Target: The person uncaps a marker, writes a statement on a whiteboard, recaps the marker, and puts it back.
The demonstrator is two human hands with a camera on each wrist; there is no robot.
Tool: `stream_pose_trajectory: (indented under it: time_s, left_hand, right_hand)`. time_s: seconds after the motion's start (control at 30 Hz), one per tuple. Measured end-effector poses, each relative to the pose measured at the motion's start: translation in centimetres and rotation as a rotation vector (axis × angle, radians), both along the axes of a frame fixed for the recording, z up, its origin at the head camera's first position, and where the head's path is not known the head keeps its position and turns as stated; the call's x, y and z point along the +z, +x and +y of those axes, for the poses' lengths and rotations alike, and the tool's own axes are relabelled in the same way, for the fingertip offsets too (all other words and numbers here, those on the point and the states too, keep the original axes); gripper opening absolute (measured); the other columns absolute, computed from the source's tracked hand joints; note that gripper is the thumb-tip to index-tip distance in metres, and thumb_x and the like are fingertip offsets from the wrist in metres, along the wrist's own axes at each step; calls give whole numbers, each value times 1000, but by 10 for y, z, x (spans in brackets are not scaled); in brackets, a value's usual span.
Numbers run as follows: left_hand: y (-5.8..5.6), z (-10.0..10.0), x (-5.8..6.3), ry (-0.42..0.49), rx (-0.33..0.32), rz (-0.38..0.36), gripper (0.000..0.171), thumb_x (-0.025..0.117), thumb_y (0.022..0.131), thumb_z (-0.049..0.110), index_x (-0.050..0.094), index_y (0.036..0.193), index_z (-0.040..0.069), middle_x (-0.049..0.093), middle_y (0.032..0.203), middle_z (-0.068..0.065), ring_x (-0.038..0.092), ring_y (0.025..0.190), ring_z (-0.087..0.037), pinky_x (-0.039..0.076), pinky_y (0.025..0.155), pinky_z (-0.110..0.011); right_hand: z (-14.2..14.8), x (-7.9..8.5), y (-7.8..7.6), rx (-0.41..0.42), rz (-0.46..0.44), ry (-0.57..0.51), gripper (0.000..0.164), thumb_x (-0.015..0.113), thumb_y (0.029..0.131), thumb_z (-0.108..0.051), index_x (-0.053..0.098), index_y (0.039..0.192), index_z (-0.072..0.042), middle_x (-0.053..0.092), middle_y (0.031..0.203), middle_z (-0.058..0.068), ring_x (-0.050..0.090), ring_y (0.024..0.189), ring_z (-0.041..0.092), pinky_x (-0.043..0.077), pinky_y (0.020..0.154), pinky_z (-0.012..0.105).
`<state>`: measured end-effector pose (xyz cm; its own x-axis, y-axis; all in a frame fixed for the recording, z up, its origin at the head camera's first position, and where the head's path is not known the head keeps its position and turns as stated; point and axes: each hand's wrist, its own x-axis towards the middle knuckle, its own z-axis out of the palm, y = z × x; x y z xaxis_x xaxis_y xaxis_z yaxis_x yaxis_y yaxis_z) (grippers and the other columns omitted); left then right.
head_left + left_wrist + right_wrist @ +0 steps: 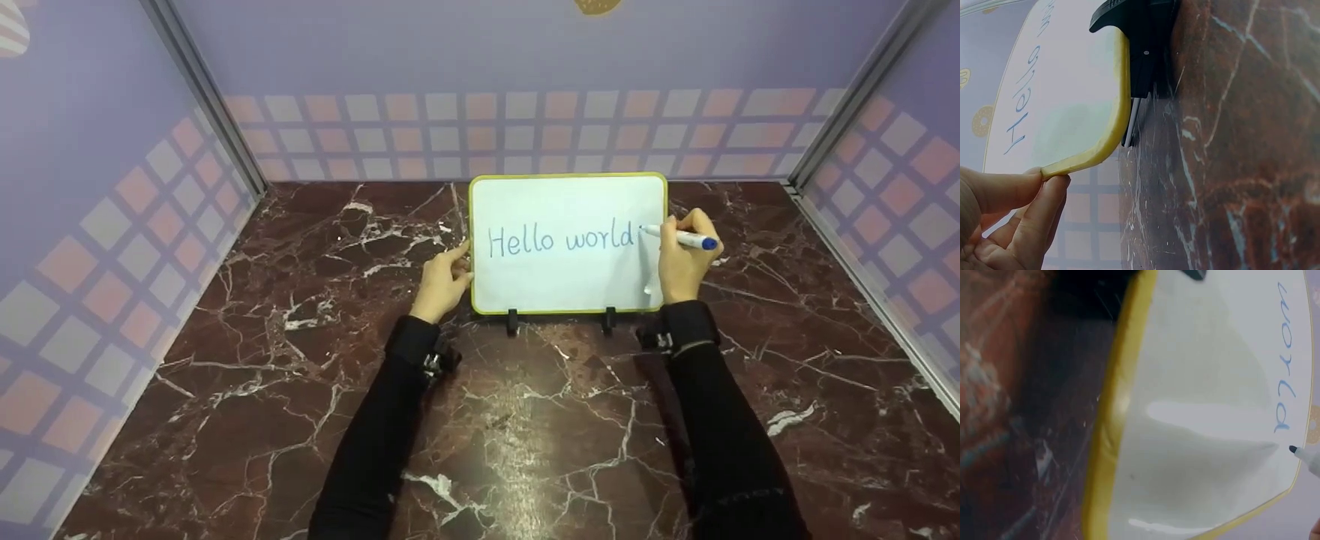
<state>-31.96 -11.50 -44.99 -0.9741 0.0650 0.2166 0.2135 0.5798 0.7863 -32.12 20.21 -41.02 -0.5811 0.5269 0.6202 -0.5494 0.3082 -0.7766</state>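
A whiteboard (555,281) with a yellow frame stands upright on the table, "Hello world" written across it in blue. My left hand (441,281) pinches the board's left edge between thumb and fingers; the left wrist view shows the thumb (1013,188) on the front near a lower corner. A white marker (679,236) with a blue end is gripped in my right hand (688,251) at the board's right side. Its dark tip (1293,449) is just past the letter "d", close to the board's surface. Most of the right hand is out of the right wrist view.
Two black clips (513,322) hold the board's lower edge as feet. The dark red marbled table (300,420) spreads around it. Purple walls (525,52) with a pink and white check band rise behind and on both sides.
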Motion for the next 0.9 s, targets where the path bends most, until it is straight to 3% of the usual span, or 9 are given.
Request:
stream_pose_trajectory:
  time_s: [0.1, 0.27, 0.5, 0.9]
  left_hand:
    - [0, 0, 0, 7, 2, 6, 56, 64, 89, -6, 50, 143, 1, 71, 111, -24, 71, 98, -33, 58, 85, -40]
    - [-1, 1, -1, 10, 5, 18, 56, 64, 88, -7, 51, 142, 0, 72, 108, -23, 71, 95, -33, 60, 83, -39]
    - [-1, 1, 0, 2, 5, 22, 55, 64, 89, -6, 51, 142, 1, 72, 108, -23, 71, 94, -33, 59, 82, -39]
    - [0, 0, 0, 3, 6, 16, 55, 63, 89, -7, 50, 143, 1, 72, 107, -23, 71, 91, -31, 58, 78, -37]
  right_hand:
    - [3, 1, -3, 3, 5, -6, 31, 56, 89, 8, 38, 64, 5, 46, 62, -6, 47, 49, 1, 37, 50, 16]
    - [5, 2, -6, -12, -34, 14, 32, 59, 90, 4, 41, 64, 0, 48, 63, -8, 48, 51, 0, 38, 52, 17]
    - [5, 4, -6, -49, -42, 73, 41, 55, 83, 13, 31, 59, -10, 31, 59, -2, 26, 53, -2, 21, 56, 19]
    - [7, 4, 0, -58, -41, 28, 36, 51, 80, 12, 28, 56, -4, 27, 53, -8, 24, 50, 0, 16, 53, 18]
